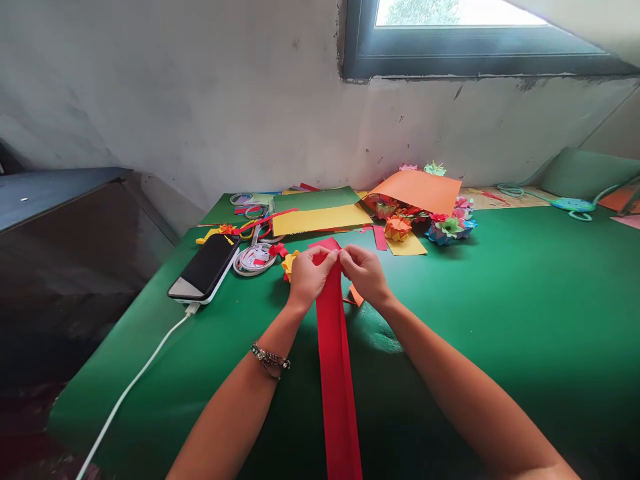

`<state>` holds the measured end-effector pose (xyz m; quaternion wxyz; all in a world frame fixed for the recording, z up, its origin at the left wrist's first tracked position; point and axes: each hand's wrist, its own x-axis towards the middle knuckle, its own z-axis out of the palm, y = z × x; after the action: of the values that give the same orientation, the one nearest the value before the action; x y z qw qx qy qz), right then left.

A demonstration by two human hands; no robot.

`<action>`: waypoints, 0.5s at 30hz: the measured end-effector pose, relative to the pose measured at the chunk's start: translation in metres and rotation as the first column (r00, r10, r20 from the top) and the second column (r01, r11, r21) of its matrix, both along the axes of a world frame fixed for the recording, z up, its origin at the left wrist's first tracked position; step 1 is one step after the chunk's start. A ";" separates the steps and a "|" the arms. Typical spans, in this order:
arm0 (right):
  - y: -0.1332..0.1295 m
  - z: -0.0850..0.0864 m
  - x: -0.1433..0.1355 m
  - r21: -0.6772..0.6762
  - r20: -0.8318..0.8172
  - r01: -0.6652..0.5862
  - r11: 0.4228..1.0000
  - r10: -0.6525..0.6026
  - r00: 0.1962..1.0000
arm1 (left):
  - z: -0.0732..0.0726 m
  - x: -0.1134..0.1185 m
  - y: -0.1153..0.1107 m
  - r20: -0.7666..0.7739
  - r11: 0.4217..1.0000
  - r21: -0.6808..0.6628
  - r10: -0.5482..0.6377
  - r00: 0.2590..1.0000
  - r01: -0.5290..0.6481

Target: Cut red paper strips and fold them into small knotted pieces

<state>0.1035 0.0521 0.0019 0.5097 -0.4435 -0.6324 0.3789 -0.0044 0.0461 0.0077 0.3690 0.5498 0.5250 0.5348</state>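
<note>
A long red paper strip (336, 373) runs from between my hands down past the bottom of the view, with a fold line along its right side. My left hand (311, 272) pinches its far end from the left. Close beside it, my right hand (367, 272) pinches the right edge of the same end, the thumbs almost touching. Just left of my left hand lies a yellow paper flower (289, 265), partly hidden by the hand. A small orange paper scrap (356, 295) sits on the table below my right hand.
A green-topped table (525, 300) bears a phone (207, 267) with a white cable (135, 383), scissors (259, 230) and a roll of tape (255, 259). Behind are yellow paper (320, 219), an orange sheet (417, 190) over paper flowers (453, 227), and a wall (225, 100).
</note>
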 end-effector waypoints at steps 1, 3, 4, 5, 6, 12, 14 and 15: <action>-0.001 0.000 -0.001 -0.002 -0.007 0.013 1.000 -0.013 1.000 | -0.001 0.002 -0.001 0.021 1.000 0.004 0.006 1.000 -0.006; -0.002 -0.001 -0.003 0.005 -0.016 0.054 0.999 -0.054 0.998 | -0.002 0.005 -0.002 0.075 1.000 0.004 0.010 0.997 -0.011; -0.002 -0.001 -0.003 0.008 -0.023 0.074 0.997 -0.074 0.997 | -0.002 0.006 -0.003 0.105 1.000 0.003 0.013 0.994 -0.014; -0.003 -0.001 -0.004 0.007 -0.032 0.091 0.996 -0.090 0.995 | -0.003 0.007 -0.003 0.136 1.000 -0.001 0.017 0.991 -0.017; -0.003 -0.001 -0.005 0.002 -0.045 0.102 0.995 -0.102 0.994 | -0.003 0.008 -0.003 0.166 1.000 -0.007 0.023 0.986 -0.022; -0.004 0.000 -0.005 -0.070 -0.136 0.045 0.997 -0.054 0.989 | -0.005 0.007 -0.002 0.239 1.000 -0.006 0.023 0.971 -0.022; -0.004 0.000 -0.005 -0.034 -0.090 0.024 0.999 -0.027 0.996 | -0.005 0.006 -0.002 0.192 0.999 0.025 0.023 0.981 -0.028; -0.005 0.000 -0.004 0.002 -0.038 0.025 1.000 -0.025 0.999 | -0.004 0.006 -0.002 0.160 0.998 0.042 0.034 0.987 -0.041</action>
<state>0.0993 0.0475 0.0020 0.5268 -0.4434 -0.6176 0.3800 0.0011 0.0437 0.0037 0.3870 0.5036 0.4919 0.5955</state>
